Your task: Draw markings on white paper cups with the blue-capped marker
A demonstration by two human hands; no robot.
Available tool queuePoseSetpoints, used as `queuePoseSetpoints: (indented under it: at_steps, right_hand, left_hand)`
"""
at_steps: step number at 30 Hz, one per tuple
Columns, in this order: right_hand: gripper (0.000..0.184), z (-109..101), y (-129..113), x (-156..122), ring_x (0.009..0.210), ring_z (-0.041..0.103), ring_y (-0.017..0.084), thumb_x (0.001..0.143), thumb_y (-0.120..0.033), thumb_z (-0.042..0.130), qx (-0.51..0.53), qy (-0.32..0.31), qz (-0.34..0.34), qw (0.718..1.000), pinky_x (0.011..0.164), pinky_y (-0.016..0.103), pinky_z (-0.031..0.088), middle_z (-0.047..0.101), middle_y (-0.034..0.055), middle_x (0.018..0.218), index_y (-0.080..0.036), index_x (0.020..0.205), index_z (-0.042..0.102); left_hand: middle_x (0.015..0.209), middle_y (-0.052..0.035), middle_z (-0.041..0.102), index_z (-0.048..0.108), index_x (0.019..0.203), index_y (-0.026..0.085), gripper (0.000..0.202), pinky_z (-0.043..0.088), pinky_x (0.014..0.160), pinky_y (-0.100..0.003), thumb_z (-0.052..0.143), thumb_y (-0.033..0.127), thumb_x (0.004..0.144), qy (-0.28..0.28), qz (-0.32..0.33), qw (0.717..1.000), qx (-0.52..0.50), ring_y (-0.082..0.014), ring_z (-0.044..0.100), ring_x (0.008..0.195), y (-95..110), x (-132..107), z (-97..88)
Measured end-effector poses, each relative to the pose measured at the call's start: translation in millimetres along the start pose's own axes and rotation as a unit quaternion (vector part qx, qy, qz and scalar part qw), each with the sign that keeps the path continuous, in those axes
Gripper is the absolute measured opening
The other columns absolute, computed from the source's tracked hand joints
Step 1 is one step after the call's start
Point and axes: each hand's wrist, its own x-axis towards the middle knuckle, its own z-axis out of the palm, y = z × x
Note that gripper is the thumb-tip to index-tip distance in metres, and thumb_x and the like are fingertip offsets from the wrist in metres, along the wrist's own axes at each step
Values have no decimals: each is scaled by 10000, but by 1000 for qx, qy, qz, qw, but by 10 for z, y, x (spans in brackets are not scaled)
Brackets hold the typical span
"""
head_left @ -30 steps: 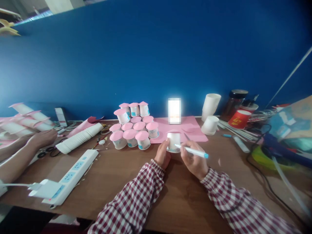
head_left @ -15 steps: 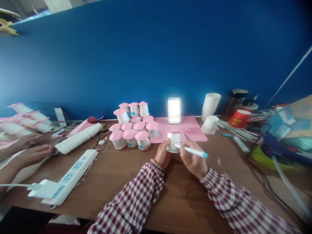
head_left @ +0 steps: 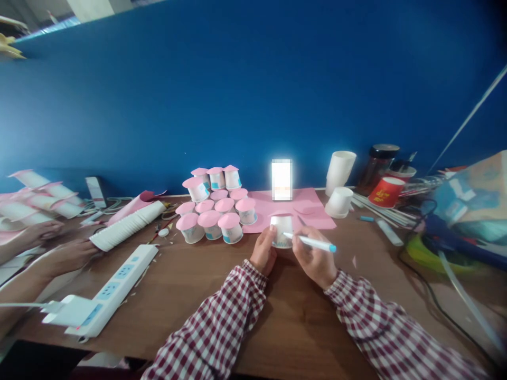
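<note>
My left hand (head_left: 264,249) grips the left side of a white paper cup (head_left: 280,227), which has a pink paper piece at its top and a wavy blue-green pattern near its lower rim. Pinched in my right hand (head_left: 316,258) is a white marker pen (head_left: 317,243) with a light blue end. Its tip meets or nearly meets the cup's side. Behind the cup lies a sheet of pink paper (head_left: 317,216). Several finished-looking cups with pink cone tops (head_left: 231,227) stand grouped and stacked to the left.
A power strip (head_left: 114,290) and a long stack of paper cups (head_left: 129,227) lie left, beside another person's hands (head_left: 75,253). White cups (head_left: 339,202), a red cup (head_left: 386,191), sticks and a dark-lidded jar (head_left: 378,169) stand right. A glowing upright screen (head_left: 282,179) is behind.
My hands stay almost in place; the pen tip has moved slightly up and left on the cup. The other person's near hand has shifted towards the cup stack. The view has turned slightly.
</note>
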Motion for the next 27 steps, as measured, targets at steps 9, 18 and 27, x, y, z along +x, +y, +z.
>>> queuePoseSetpoints:
  at_steps: [9,18,27]
  right_hand:
    - [82,5,16,11,662,560,141,837,-239,495,-6,19,-1,1000,628,257,459,575,22,715,-181,801,538]
    - [110,-11,21,29,633,550,136,848,-251,477,-22,22,5,999,627,254,457,557,14,691,-183,791,542]
    - [102,-16,72,35,658,564,141,845,-257,477,-9,35,33,999,630,258,456,573,24,713,-181,806,532]
  left_hand:
    - [865,-78,677,626,979,97,315,452,806,-304,578,361,812,7,0,1000,-1,-171,622,811,-13,0,-5]
    - [917,-86,679,633,994,98,303,458,813,-301,578,337,817,-1,-12,1000,-7,-166,622,824,9,-9,9]
    - [954,-96,678,629,1031,97,329,458,830,-304,575,341,818,-6,-19,1000,-5,-175,627,849,2,-6,-7]
